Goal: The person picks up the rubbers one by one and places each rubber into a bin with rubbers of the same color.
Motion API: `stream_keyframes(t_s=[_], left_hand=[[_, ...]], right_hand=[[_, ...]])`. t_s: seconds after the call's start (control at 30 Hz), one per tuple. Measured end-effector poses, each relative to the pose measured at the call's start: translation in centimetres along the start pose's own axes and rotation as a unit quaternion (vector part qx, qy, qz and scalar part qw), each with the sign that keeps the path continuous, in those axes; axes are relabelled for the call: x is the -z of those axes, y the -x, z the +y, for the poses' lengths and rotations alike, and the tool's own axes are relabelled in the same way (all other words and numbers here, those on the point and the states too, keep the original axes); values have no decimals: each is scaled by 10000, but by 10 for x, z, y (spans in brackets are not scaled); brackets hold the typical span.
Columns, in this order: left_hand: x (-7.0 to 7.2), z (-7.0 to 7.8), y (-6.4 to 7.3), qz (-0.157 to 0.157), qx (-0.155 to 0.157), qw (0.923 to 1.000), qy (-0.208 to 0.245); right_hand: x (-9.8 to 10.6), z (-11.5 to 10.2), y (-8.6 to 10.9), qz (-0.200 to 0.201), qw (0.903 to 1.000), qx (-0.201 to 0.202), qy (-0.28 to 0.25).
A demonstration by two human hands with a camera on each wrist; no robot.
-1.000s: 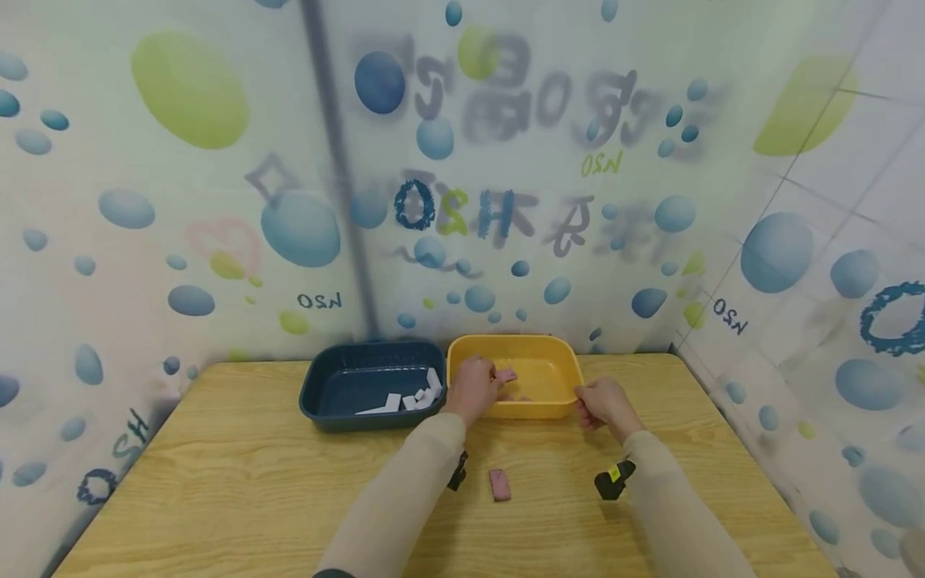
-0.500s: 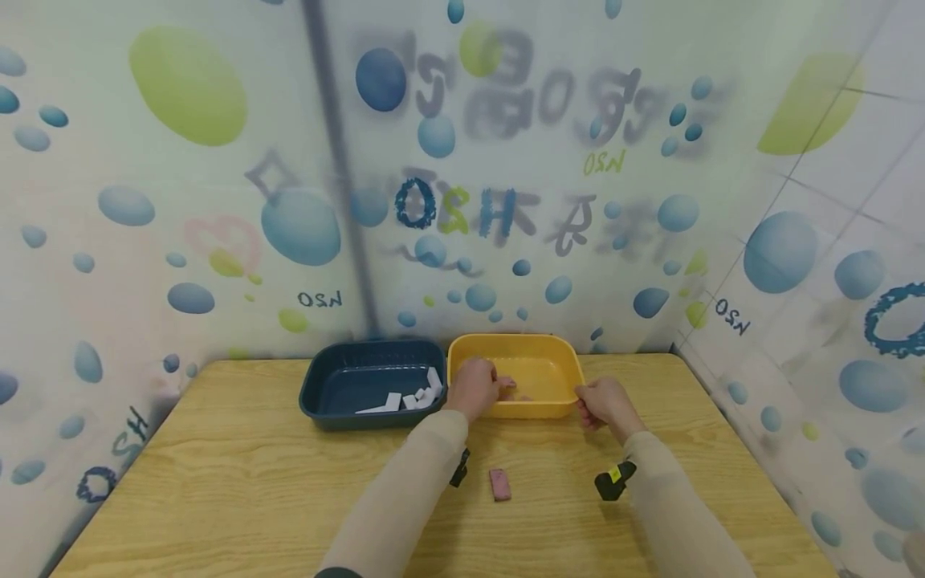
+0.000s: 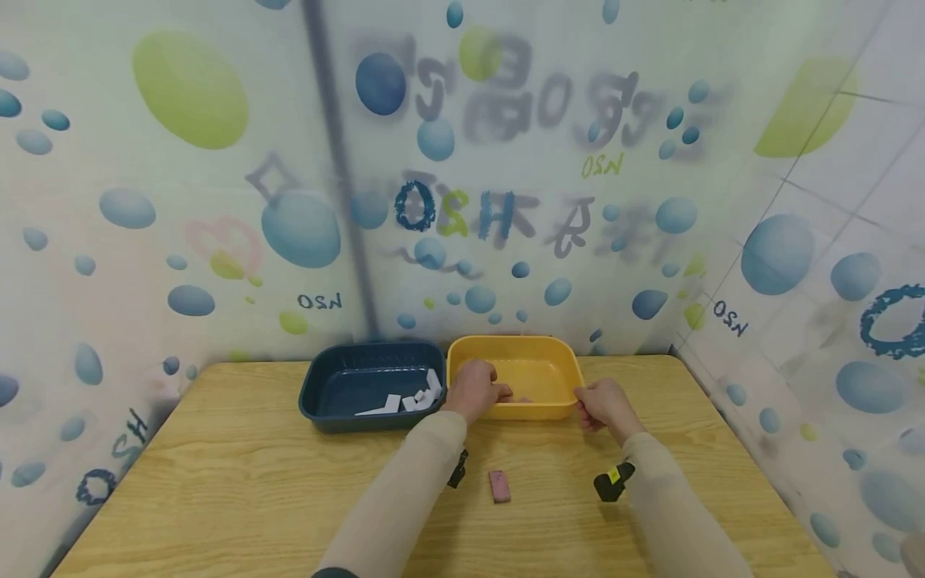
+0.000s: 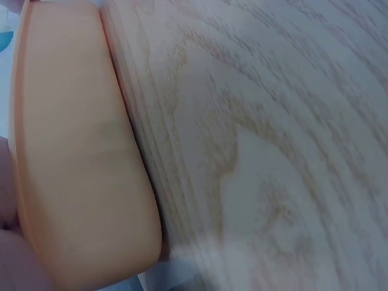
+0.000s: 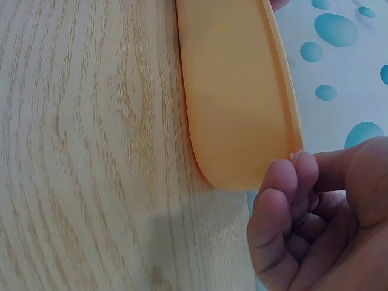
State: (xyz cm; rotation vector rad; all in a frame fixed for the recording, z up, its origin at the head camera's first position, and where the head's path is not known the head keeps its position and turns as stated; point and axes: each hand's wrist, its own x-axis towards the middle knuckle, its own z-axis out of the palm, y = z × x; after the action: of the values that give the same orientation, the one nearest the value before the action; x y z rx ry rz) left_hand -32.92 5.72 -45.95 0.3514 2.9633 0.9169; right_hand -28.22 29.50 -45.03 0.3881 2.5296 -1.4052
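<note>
The yellow tray point(image 3: 538, 411) stands at the back of the table. My left hand point(image 3: 473, 391) reaches over its left front, fingers bent down inside. The fingers hide whether a pink block is still between them. Low in the tray lie pink pieces point(image 3: 523, 400), partly hidden by the front wall. At the tray's right front corner, my right hand point(image 3: 605, 407) pinches the rim between thumb and fingers. The right wrist view shows this grip on the tray wall point(image 5: 236, 91). In the left wrist view, only bits of the left hand point(image 4: 15, 254) show beside the tray.
A dark blue tray point(image 3: 340, 421) with several white blocks point(image 3: 409, 402) stands directly left of the yellow one. One pink block point(image 3: 499, 486) lies on the wooden table point(image 3: 253, 482) between my forearms. A patterned curtain point(image 3: 462, 265) hangs close behind the trays.
My left hand has lowered a pink block into the yellow tray, and that block is no longer visible above the fingers. The right hand has kept its hold on the rim.
</note>
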Motion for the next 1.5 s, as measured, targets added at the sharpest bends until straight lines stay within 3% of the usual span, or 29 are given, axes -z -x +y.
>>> stream_keyframes(t_s=[0.27, 0.43, 0.67, 0.77, 1.17, 1.5], left_hand=[[3, -6, 3, 25, -680, 9972, 303], [6, -10, 6, 28, -1096, 9937, 247], [13, -8, 13, -87, -1200, 9925, 232], [18, -5, 18, -145, -1388, 9901, 125], [32, -1, 43, -192, -2428, 9699, -5], [39, -6, 64, -534, -3070, 9480, -643]], right_hand=[[-2, 1, -2, -59, 9999, -83, -10], [-2, 1, -2, -54, 9999, -89, -44], [-2, 1, 0, -24, 9999, -134, -32], [-2, 1, 1, -9, 9999, -150, -33], [0, 1, -2, -27, 9999, -85, 90], [2, 0, -1, -49, 9999, -51, 115]])
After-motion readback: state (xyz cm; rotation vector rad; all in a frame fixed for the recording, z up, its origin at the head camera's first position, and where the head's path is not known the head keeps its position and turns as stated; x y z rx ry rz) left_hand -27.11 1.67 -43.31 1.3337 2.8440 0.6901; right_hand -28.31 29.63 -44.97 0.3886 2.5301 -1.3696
